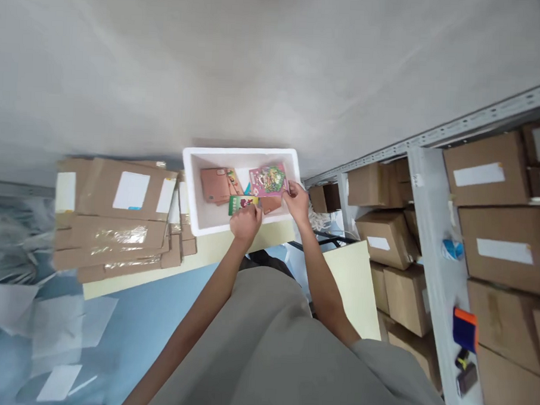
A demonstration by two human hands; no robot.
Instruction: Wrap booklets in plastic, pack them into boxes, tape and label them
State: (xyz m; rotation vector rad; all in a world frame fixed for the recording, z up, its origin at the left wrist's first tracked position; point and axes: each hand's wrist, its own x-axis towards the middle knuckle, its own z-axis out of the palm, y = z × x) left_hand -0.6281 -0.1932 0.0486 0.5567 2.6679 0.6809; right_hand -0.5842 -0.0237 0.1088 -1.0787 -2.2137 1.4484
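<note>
A white foam box (190,190) stands in front of me with several flat printed items inside. My right hand (297,202) pinches the right edge of a pink, colourfully printed booklet or packet (269,180) over the box's right half. At the near wall, my left hand (246,223) is closed on the lower edge of a small green printed packet (237,203); its fingertips are partly hidden. Copper-brown flat packets (215,186) lie at the left inside the box. Another brownish piece (270,204) shows below the pink one.
Flattened cardboard boxes (129,235) are piled left of the foam box on a pale yellow table (214,248). Shelves with cardboard cartons (496,248) line the right side. A grey wall (240,64) rises behind. Sheets of paper (59,383) lie on the blue floor.
</note>
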